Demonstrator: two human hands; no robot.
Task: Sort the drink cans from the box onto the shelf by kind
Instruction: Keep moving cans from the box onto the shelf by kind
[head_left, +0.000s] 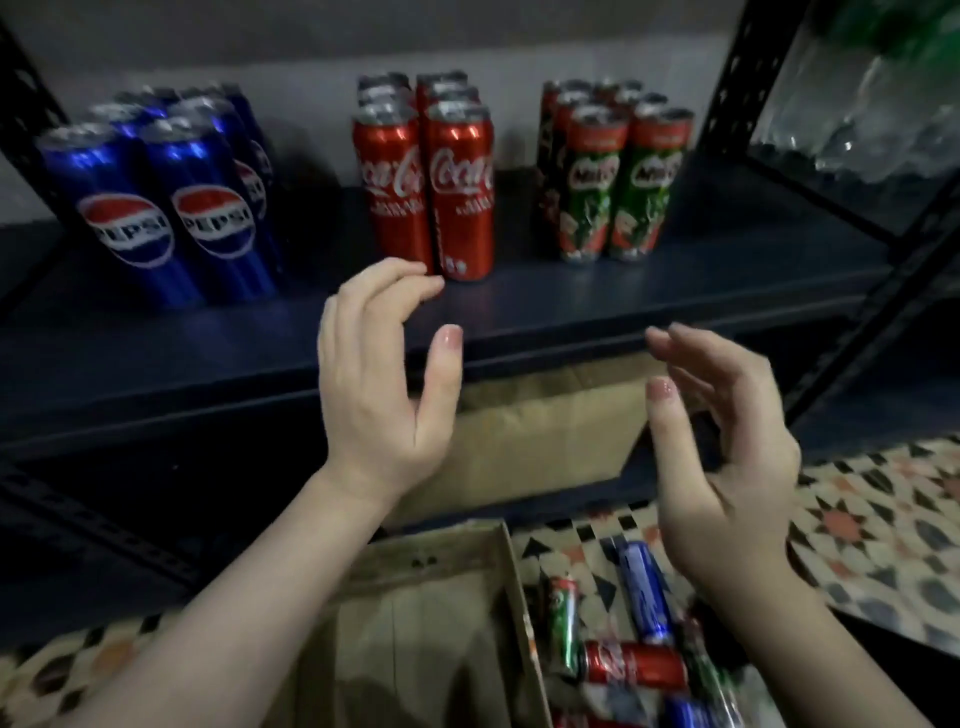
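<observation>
While both hands hover in front of the shelf: neither one holds a can
Left hand (379, 384): raised before the shelf edge, its fingers (400, 280) loosely curved and released, tips close to the base of the front Coca-Cola cans without a clear touch; the thumb stands apart
Right hand (727, 457): at about 3 o'clock from the left hand, palm turned inward, fingers (675, 343) relaxed and spread, grasping nothing
Shelf (571, 322): dark blue board in a black metal frame, carrying three upright groups of cans
Pepsi cans (171, 208): blue, at 10 o'clock from the left hand, packed close in rows, logos facing front
Coca-Cola cans (431, 182): red, at 12 o'clock from the left hand, two columns running back toward the wall
Milo cans (613, 176): green with red, at 1 o'clock, well apart from the red group, also in rows
Box (447, 561): open cardboard box at 6 o'clock, between the forearms, its near wall and flap showing
Loose cans: lying on their sides at 5 o'clock, just right of the box wall; a blue can (644, 592), a green can (563, 623) and a red can (634, 665) touch or overlap; whether they lie in the box or on the floor I cannot tell
Second carton (540, 441): brown cardboard under the shelf, behind the hands
Floor (883, 519): patterned tiles at 4 o'clock
Clear plastic (857, 104): at 2 o'clock, beyond the frame, blurred
</observation>
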